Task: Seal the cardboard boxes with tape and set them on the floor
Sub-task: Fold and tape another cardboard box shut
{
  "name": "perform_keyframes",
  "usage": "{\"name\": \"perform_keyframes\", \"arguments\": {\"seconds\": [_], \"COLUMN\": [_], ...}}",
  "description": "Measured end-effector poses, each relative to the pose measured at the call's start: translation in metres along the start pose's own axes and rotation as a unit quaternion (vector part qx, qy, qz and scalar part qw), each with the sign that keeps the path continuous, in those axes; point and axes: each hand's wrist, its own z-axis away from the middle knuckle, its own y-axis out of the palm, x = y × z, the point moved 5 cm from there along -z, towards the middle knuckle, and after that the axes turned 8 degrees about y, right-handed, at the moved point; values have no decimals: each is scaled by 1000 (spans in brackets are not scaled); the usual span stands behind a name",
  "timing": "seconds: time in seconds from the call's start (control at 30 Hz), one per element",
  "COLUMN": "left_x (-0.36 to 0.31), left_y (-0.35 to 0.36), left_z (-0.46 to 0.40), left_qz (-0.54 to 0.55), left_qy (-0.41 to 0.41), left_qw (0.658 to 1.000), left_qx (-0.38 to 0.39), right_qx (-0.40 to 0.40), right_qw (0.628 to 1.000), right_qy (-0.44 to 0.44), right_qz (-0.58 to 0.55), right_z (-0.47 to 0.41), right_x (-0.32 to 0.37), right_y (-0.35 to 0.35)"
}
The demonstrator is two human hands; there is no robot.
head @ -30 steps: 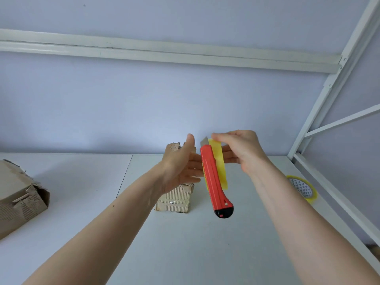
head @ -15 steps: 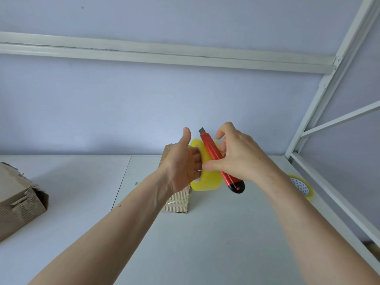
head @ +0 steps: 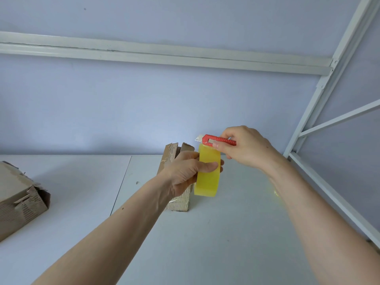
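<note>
- Your left hand point(head: 185, 171) grips the yellow tape roll point(head: 207, 171), thumb lying across its outer band, the other fingers curled behind it. The roll is held on edge, off the table.
- Your right hand point(head: 244, 149) is closed round a red utility knife point(head: 218, 140). The knife lies about level, blade end pointing left, right at the top of the roll. Whether the blade touches the tape, you cannot tell.
- A small cardboard box point(head: 176, 200) stands upright on the white table point(head: 205, 243), directly behind your left hand. Its torn top flaps stick up open. Hand and roll hide most of its middle; only flaps and ribbed base show.
- A larger cardboard box point(head: 18, 202) lies tilted at the left edge of the view, well apart from the small one, near end ragged and partly open.
- A seam runs down the table surface just left of the small box.
- White metal frame point(head: 320, 95) rises on the right, with a crossbar along the pale blue wall point(head: 144, 110) above.
- A yellow tint shows on the table beside your right forearm; your arm covers its source.
</note>
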Motion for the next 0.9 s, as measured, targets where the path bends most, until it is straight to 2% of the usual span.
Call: {"name": "perform_keyframes", "arguments": {"seconds": [0.23, 0.37, 0.53, 0.73, 0.9], "left_x": [5, 9, 15, 22, 25], "left_y": [6, 7, -5, -11, -21], "left_z": [8, 19, 29, 43, 59], "left_qz": [39, 45, 48, 59, 89], "left_qy": [-37, -59, -88, -110, -133], "left_qw": [998, 997, 995, 992, 987], "left_qx": [-26, -3, -5, 6, 1], "right_qx": [-52, -39, 15, -49, -16], "right_qw": [994, 999, 998, 996, 1000], "right_qy": [-13, -14, -27, -14, -13], "right_qz": [-95, -31, -51, -67, -5], "right_z": [-11, -16, -22, -40, -59], "right_x": [2, 2, 6, 21, 24], "right_y": [-13, -3, 8, 6, 31]}}
